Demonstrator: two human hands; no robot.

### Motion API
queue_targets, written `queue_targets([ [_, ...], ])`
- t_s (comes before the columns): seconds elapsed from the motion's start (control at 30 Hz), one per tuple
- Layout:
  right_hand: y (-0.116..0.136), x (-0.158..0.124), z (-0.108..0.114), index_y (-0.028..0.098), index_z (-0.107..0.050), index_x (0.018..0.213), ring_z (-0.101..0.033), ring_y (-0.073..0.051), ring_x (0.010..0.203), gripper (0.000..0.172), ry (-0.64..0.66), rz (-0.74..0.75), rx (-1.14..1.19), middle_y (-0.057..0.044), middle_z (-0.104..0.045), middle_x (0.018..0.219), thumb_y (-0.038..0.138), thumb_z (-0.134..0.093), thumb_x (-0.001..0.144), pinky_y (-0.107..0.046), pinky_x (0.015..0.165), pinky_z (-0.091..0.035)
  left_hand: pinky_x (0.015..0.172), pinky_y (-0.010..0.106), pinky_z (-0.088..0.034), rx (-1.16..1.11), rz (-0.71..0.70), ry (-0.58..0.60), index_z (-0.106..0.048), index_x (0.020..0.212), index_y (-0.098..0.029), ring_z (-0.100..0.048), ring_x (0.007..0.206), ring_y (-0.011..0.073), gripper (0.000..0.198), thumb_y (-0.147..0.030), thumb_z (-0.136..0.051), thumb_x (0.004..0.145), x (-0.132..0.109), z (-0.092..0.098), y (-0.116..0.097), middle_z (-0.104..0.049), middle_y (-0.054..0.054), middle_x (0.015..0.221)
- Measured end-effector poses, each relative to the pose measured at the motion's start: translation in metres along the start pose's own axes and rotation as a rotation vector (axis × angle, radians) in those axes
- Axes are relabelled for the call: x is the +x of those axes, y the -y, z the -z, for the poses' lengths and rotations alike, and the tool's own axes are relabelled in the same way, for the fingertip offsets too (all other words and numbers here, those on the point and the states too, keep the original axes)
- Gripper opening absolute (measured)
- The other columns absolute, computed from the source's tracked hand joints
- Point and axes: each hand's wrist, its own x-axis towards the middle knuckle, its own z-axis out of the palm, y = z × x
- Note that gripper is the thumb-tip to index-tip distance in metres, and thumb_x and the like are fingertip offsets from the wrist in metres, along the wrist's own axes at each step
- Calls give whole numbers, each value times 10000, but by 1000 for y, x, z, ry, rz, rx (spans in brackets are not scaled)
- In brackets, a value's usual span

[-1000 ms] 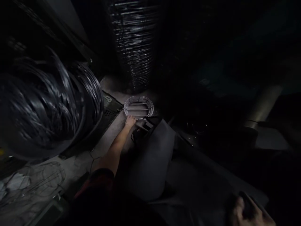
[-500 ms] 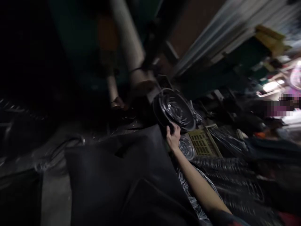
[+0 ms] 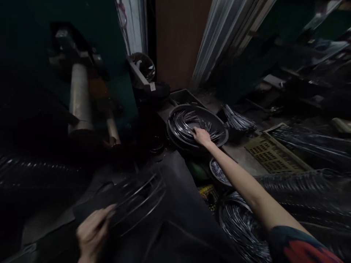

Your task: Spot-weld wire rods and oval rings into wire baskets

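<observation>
from here i see my right hand (image 3: 202, 136) stretched far ahead into a black basin (image 3: 196, 108), its fingers (image 3: 197, 132) together and lying on the bent wires (image 3: 182, 126) heaped inside; i cannot tell whether they are clamped on any. my left hand (image 3: 91, 233) is near, at lower left, its fingers (image 3: 109, 209) closed, as far as the blur lets me judge, on the edge of an oval wire frame (image 3: 134, 204). the frame is held over the dark apron (image 3: 175, 204) on my lap, probably to keep it clear of the clutter. the basin seems placed within arm's reach, so the wires are easy to get at. half a second ago, my right hand was at the basin's near rim and my left was out of view.
</observation>
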Motion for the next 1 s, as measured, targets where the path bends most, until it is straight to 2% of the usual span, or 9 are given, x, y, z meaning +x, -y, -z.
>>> queue_targets([
  [0.13,-3,2,2,170,-499,1306,-604,-271,1061,401,-25,9,23,-152,-621,1166,356,-357,980,-338,847,-457,584,205,-574,-75,-116,176,-748,815,-200,-710,614,153,242,-339,-563,889,7,-19,-13,-754,14,754],
  [0.27,-5,14,5,149,-485,1350,-615,-264,1017,419,-17,-45,-34,-194,-560,1221,228,-341,964,-335,810,-461,594,219,-549,-22,-116,173,-734,866,-205,-692,634,144,204,-308,-560,892,4,-26,-17,-743,10,752],
  [0.37,-9,18,8,116,-612,1197,-593,-259,1028,381,-17,-16,-94,-202,-559,1189,144,-340,932,-313,782,-455,705,251,-538,42,-72,105,-706,979,-210,-679,751,151,179,-268,-563,888,-6,-15,-17,-724,20,844],
  [0.5,-12,11,11,141,-635,1152,-503,-271,1137,394,-87,120,-155,-184,-552,1215,125,-306,936,-323,824,-435,799,279,-511,58,18,-29,-670,1003,-197,-660,851,160,160,-220,-563,885,-17,7,-16,-697,37,947],
  [0.63,-7,0,12,149,-601,1194,-511,-275,1127,395,-127,193,-173,-181,-565,1215,106,-313,926,-344,859,-420,785,280,-501,43,-25,-121,-678,974,-186,-650,819,160,145,-171,-593,857,-19,27,-21,-690,39,909],
  [0.73,6,-6,18,146,-559,1236,-571,-264,1063,378,-124,163,-86,-188,-591,1202,131,-331,934,-340,835,-437,779,283,-501,22,-82,-160,-684,975,-181,-648,808,160,164,-135,-604,840,-14,35,-30,-688,41,893],
  [0.87,33,-3,52,122,-586,1162,-622,-246,955,339,-112,165,217,-156,-666,1074,338,-520,909,-327,822,-462,761,277,-514,-41,-125,-190,-691,967,-186,-648,803,156,190,-91,-611,823,7,33,-55,-687,32,861],
  [0.93,45,1,83,141,-628,1011,-619,-206,859,268,-160,203,589,-97,-680,944,366,-570,878,-311,790,-474,752,270,-522,-93,-139,-173,-695,980,-198,-650,812,154,199,-98,-611,830,23,26,-74,-687,28,859],
  [1.0,54,3,119,162,-607,873,-558,-149,652,169,-217,176,997,-22,-613,718,316,-540,889,-285,667,-477,741,261,-533,-152,-141,-107,-699,993,-209,-654,825,153,184,-140,-598,856,43,17,-97,-689,32,881],
])
